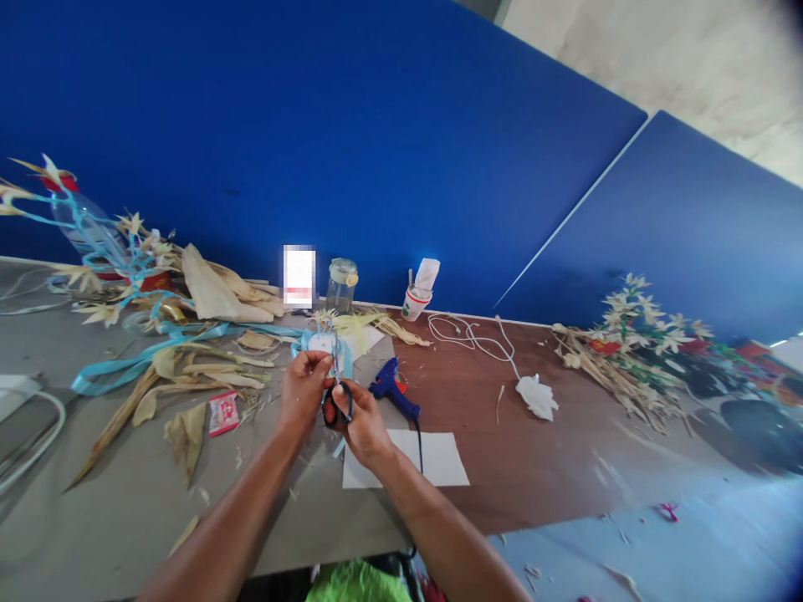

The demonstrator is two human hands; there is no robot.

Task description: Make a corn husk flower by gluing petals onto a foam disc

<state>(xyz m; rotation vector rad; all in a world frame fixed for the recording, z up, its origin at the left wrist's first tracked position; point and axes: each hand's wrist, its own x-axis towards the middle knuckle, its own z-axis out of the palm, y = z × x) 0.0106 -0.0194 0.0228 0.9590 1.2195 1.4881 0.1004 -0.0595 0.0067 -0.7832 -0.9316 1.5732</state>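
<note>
My right hand [362, 425] grips scissors [337, 405] by their dark loop handles, with the blades pointing away from me. Close beside it, my left hand [305, 386] is closed in a pinch near the blades; what sits between its fingertips is too small to make out. Just beyond my fingers lies a white round piece [321, 343] with light blue ribbon [302, 341] around it. A blue glue gun [394, 388] rests to the right of my hands, its cord crossing a white sheet of paper [442, 458].
Dried husks [219, 293] and a blue-stemmed flower arrangement [135, 267] fill the left. At the back stand a lidded bottle [342, 288] and a paper cup [415, 303]. Rightward lie a white cable [477, 339], crumpled tissue [537, 397] and white-flowered stems [640, 326].
</note>
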